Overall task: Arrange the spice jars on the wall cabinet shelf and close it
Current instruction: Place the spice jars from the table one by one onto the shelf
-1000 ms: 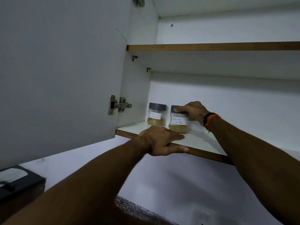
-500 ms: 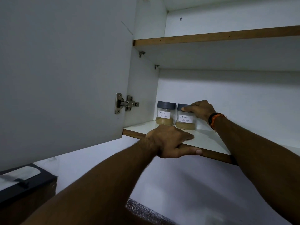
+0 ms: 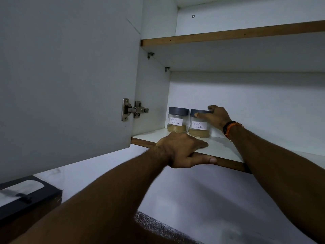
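Two clear spice jars with grey lids stand side by side at the back left of the lower cabinet shelf (image 3: 221,148). The left jar (image 3: 177,120) is labelled Garam Masala. The right jar (image 3: 199,126) is labelled Coriander Powder. My right hand (image 3: 215,117) grips the coriander jar's lid, fingers wrapped around it from the right. My left hand (image 3: 182,150) holds the shelf's front edge, fingers on top and thumb under the wooden lip, just in front of the jars.
The white cabinet door (image 3: 66,76) stands open at the left on a metal hinge (image 3: 134,110). An upper shelf (image 3: 228,35) runs above. A dark box (image 3: 26,196) sits at the lower left, and a speckled counter (image 3: 158,226) shows below.
The coriander jar has slid back and left until it stands beside the garam masala jar. My right hand stays on its lid. My left hand keeps its hold on the shelf edge.
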